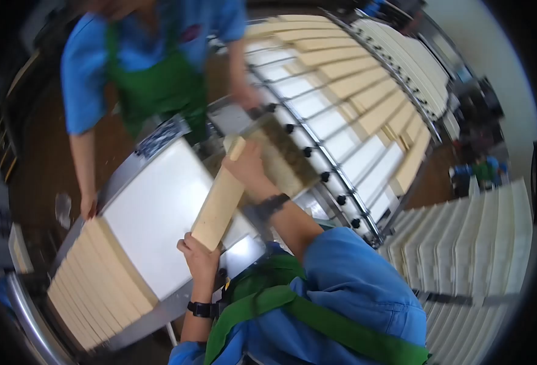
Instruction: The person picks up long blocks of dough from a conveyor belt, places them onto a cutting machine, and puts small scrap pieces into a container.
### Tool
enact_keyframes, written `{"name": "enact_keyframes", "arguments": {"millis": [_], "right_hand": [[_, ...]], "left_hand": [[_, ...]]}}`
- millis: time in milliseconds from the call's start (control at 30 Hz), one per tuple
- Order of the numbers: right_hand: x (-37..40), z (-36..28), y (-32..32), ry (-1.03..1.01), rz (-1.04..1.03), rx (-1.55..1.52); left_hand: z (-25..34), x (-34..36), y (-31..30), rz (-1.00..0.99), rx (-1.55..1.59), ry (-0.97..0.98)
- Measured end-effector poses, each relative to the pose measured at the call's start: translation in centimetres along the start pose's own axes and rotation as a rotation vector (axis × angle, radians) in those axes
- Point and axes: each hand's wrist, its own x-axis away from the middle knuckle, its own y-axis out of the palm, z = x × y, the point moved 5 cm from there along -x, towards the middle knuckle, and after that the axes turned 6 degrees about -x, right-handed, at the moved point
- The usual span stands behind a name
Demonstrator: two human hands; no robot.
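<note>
A long pale beige slab (215,210) is held between my two hands above the edge of a white work surface (159,207). My left hand (201,258) grips its lower end, and my right hand (247,164) is wrapped round its upper end. Left of them, a row of similar slabs (101,280) stands packed side by side on the white surface. Beyond my right hand lies a shallow metal tray (280,158) with a worn, brownish inside.
A co-worker in a green apron (159,91) stands across the surface, one hand (88,207) at the packed slabs. On the right, a white conveyor (329,137) with metal rods carries beige slabs (341,67). White stacked trays (463,243) stand at the lower right.
</note>
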Motion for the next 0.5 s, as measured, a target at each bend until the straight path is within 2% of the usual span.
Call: {"name": "enact_keyframes", "arguments": {"millis": [33, 67, 167, 267, 367, 433, 500], "right_hand": [[0.0, 1.5, -3.7, 0.005, 0.086, -0.043], [0.4, 2.8, -8.1, 0.006, 0.169, -0.083], [1.3, 7.3, -20.8, 0.024, 0.46, -0.103], [1.4, 14.2, -31.3, 0.182, 0.564, -0.022], [0.6, 21.2, -38.7, 0.35, 0.546, -0.019], [-0.7, 27.1, -41.9, 0.385, 0.406, 0.118], [-2.2, 29.3, -43.3, 0.438, 0.268, 0.252]], "left_hand": [[1.9, -0.3, 0.3, 0.048, 0.01, 0.066], [4.0, -0.7, 1.1, 0.031, 0.083, 0.104], [12.9, -1.4, 2.5, -0.057, 0.043, 0.371], [21.4, -0.4, 4.7, -0.152, 0.114, 0.71], [27.2, 1.9, 8.2, -0.452, 0.115, 0.928], [30.0, 3.7, 10.8, -0.595, 0.132, 1.047], [32.3, 5.1, 13.5, -0.763, 0.144, 1.087]]}}
